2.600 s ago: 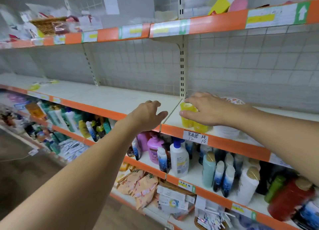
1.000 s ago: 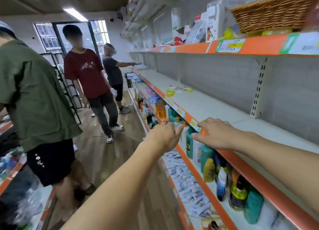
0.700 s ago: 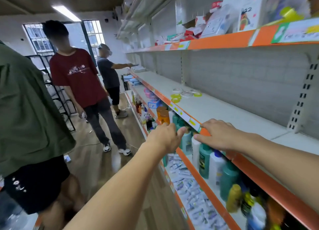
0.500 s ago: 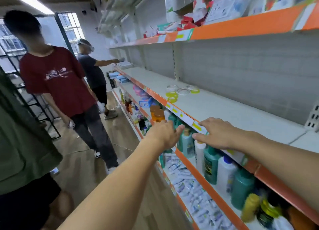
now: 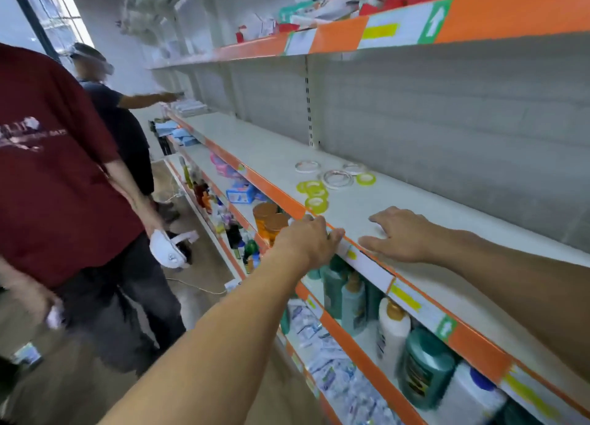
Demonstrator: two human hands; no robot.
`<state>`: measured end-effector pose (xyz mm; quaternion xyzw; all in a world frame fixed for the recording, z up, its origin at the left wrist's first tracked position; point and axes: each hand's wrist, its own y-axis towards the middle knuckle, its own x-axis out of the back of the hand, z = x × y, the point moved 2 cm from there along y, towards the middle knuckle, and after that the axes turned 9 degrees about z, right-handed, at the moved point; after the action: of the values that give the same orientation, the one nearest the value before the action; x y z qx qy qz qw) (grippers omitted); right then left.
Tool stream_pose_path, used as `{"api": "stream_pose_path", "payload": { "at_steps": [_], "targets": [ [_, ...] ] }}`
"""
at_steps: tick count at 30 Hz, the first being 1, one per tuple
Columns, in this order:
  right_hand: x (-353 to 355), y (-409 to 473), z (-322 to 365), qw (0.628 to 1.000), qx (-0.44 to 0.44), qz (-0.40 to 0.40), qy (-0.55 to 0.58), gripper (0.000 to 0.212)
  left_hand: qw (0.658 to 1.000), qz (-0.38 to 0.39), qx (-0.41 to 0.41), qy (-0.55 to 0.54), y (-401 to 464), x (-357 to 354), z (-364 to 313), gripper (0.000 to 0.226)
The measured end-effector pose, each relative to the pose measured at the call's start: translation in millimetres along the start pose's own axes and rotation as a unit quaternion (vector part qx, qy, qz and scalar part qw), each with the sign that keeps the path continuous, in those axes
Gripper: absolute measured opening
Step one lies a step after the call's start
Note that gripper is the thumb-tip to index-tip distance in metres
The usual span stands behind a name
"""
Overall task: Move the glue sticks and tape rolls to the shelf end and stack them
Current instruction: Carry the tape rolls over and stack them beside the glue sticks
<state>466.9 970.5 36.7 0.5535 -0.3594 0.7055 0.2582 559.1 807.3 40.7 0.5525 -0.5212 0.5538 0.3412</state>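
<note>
Several tape rolls lie flat on the white shelf [image 5: 431,223] ahead of my hands: yellow-green ones [image 5: 314,194] near the orange front edge, clear and white ones [image 5: 336,178] further back, one more yellow-green roll [image 5: 366,178] toward the wall. My left hand [image 5: 308,241] hovers at the shelf's front edge, fingers loosely curled, holding nothing. My right hand [image 5: 394,233] rests palm down on the shelf, fingers spread, a short way before the nearest roll. No glue sticks are in view.
A person in a red shirt [image 5: 57,169] stands close on my left holding a white headset [image 5: 167,249]. Another person [image 5: 118,118] reaches to the shelf further down. Bottles [image 5: 389,325] fill the shelf below. Boxes [image 5: 319,6] crowd the shelf above.
I have turned left and walked along the aisle from the glue sticks; both hands slid along the shelf edge, and the tape rolls are now much nearer.
</note>
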Motion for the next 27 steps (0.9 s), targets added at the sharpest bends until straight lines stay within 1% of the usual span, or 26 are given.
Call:
{"api": "stream_pose_path", "payload": {
  "at_steps": [4, 8, 11, 16, 20, 22, 24, 27],
  "targets": [
    [20.0, 48.1, -10.6, 1.000, -0.021, -0.009, 0.018, 0.073, 1.000, 0.002, -0.005, 0.007, 58.0, 21.7, 17.5, 0.060],
    [20.8, 83.6, -20.5, 0.998, -0.051, -0.003, 0.021, 0.070, 0.998, 0.002, -0.034, 0.044, 109.8, 33.0, 23.5, 0.055],
    [15.1, 110.6, -28.5, 0.996, -0.081, 0.001, 0.032, 0.069, 0.998, 0.006, -0.049, 0.024, 152.7, 35.0, 31.0, 0.060],
    [5.8, 162.5, -36.9, 0.989, -0.136, -0.014, 0.057, 0.070, 0.995, 0.016, -0.092, 0.036, 224.4, 36.3, 49.2, 0.066],
    [-2.7, 201.7, -36.7, 0.979, -0.176, -0.048, 0.086, 0.059, 0.990, 0.003, -0.143, 0.014, 280.4, 39.4, 61.5, 0.081],
    [-6.2, 216.3, -34.5, 0.971, -0.200, -0.082, 0.103, 0.055, 0.984, -0.002, -0.179, 0.011, 300.9, 41.8, 58.9, 0.090],
    [-10.4, 226.0, -32.0, 0.960, -0.217, -0.126, 0.121, 0.051, 0.977, 0.013, -0.212, 0.016, 316.4, 41.1, 52.9, 0.105],
    [-16.4, 234.9, -28.9, 0.943, -0.227, -0.194, 0.145, 0.059, 0.967, 0.036, -0.252, 0.012, 332.4, 30.9, 47.8, 0.118]
  ]
}}
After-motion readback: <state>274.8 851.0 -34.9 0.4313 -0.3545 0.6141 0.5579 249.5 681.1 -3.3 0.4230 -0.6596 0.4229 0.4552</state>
